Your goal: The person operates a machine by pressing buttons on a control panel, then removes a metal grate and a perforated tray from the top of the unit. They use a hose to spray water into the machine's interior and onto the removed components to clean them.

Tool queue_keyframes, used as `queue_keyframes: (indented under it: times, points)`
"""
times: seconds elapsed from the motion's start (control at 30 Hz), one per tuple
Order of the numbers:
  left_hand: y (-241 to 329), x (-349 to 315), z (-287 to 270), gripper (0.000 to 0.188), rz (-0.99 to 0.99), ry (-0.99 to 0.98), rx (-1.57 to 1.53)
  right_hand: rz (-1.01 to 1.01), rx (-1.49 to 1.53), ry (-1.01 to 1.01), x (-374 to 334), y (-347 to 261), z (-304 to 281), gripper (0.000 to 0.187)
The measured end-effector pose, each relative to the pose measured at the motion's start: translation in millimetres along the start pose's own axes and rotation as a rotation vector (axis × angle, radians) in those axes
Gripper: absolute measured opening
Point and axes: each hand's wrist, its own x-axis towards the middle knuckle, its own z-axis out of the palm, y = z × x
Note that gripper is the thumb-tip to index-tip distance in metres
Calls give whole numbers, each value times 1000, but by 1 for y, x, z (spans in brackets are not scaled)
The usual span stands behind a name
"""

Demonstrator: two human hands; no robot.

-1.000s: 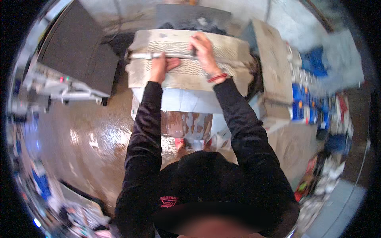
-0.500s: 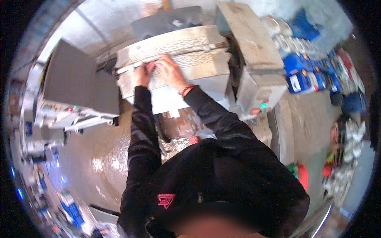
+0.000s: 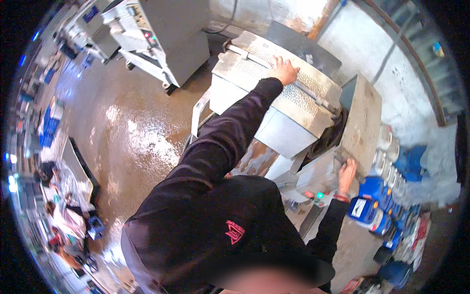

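A wide, pale machine drum (image 3: 293, 105) with a dimpled top stands in front of me, and a long metal bar (image 3: 254, 58) lies across it. My left hand (image 3: 284, 71) rests on the drum top at the middle of the bar, fingers somewhat spread. Lower right, my right hand (image 3: 347, 174) is raised against the machine's side housing (image 3: 363, 127), just above a control box with a lit green button (image 3: 319, 195). Its fingers are bent round a small grey part there that I cannot make out.
Another large grey machine (image 3: 178, 39) stands at the upper left. Wet floor (image 3: 132, 127) shines on the left. Blue and white jugs (image 3: 367, 206) line the right side. A dark panel (image 3: 303, 49) leans behind the drum. Other people (image 3: 68, 215) are at the far lower left.
My right hand has left the bar and moved right to the side housing. My left hand stays on the drum by the bar. The view has turned, shifting the machine rightward.
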Motion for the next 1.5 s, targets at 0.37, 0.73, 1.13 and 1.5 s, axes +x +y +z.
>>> queue_keyframes:
  times: [0.37, 0.73, 1.13, 1.5]
  points:
    - [-44, -15, 44, 32, 298, 40, 361, 111, 174, -292, -25, -3, -28, 33]
    - [-24, -49, 17, 47, 26, 260, 157, -47, 29, -487, 20, 8, -24, 37]
    - [110, -218, -46, 57, 542, -270, -773, 247, 1797, -165, 122, -155, -135, 24]
    - [-54, -213, -94, 44, 44, -116, -206, 331, 1034, -345, 38, -87, -111, 29]
